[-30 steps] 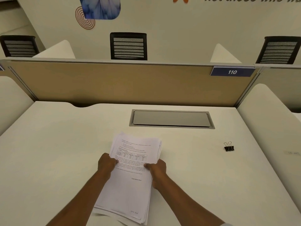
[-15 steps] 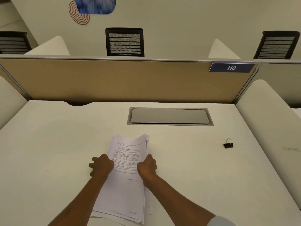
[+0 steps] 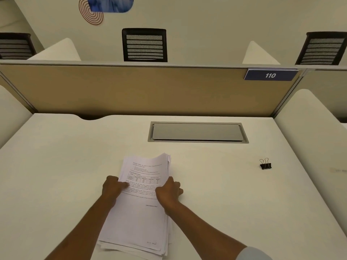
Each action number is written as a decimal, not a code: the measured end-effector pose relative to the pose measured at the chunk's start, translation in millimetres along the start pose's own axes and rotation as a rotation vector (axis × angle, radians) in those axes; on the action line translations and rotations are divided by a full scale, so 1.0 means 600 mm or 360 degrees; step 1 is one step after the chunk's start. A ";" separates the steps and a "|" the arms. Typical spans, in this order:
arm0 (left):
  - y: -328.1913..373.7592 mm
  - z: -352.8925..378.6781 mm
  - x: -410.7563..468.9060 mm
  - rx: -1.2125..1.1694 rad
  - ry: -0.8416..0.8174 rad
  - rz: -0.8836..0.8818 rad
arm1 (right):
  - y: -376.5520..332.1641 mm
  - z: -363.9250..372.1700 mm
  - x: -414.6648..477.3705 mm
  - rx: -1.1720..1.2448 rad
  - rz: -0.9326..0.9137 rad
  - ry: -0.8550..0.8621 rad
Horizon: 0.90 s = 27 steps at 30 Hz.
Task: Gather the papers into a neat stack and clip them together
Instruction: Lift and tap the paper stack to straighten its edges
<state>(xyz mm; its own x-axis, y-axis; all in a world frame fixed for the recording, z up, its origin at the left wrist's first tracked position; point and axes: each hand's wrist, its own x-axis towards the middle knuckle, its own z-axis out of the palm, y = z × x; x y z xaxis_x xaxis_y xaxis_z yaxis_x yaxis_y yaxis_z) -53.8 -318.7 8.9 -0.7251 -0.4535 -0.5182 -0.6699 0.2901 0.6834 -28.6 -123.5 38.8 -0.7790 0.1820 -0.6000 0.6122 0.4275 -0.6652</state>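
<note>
**Hazards.** The left hand (image 3: 114,188) was curled round the left long edge of the papers (image 3: 140,218), with its thumb lying across the top sheet. Uneven pressure from this side would probably have buckled the upper sheets instead of sliding them into line.

Between the hands, the papers lay flat on the bench (image 3: 56,166). The lower sheets fanned out at the near corners and along the edge below the right hand (image 3: 169,191). Had the stack been lifted in that condition, the loose lower sheets could have slipped out and scattered.

The right hand was curled against the right long edge, with its thumb at the top sheet. Whether its fingers reached under the stack could not be told.

The binder clip (image 3: 265,164) stood well apart to the right of the right hand and slightly beyond it. Reaching for it would have released one side of the stack, and alignment could have been lost. A clip fitted to an unsquared stack would likely have missed the recessed sheets.

**Materials.**
- **Bench:** smooth, matt and off-white, and probably low in friction.
- **Papers:** thin, flexible white rectangles, the top sheet carrying printed text and a small table.
- **Binder clip:** a black folded body with two wire loop handles standing upright. Its spring was presumably stiff.
</note>
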 end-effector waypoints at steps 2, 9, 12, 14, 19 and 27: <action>-0.010 -0.009 0.007 -0.0119 -0.0123 -0.0024 | 0.004 0.003 0.005 0.0089 -0.0027 -0.0021; 0.010 -0.036 -0.030 -0.0374 -0.0690 -0.0001 | 0.019 -0.008 0.017 0.0402 -0.0057 -0.0154; 0.011 -0.034 -0.039 -0.0399 -0.0878 0.0025 | 0.021 -0.022 0.006 0.0416 -0.0018 -0.0205; 0.006 -0.028 -0.042 -0.0413 -0.0925 0.0057 | 0.022 -0.029 0.004 0.0459 -0.0023 -0.0218; -0.004 -0.020 -0.058 -0.0555 -0.0880 0.0144 | 0.021 -0.055 0.003 0.0689 -0.0154 -0.0297; 0.010 -0.020 -0.087 -0.0823 -0.1027 0.0320 | 0.035 -0.124 0.014 0.1086 -0.0232 -0.0370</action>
<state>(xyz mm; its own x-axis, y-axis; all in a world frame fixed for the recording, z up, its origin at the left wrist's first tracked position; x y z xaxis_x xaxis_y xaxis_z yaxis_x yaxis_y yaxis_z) -18.0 -303.4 46.0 -0.8767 0.1803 -0.4459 -0.4750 -0.1793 0.8615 -32.3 -46.9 52.8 -0.8566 -0.0593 -0.5126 0.5116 -0.2268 -0.8288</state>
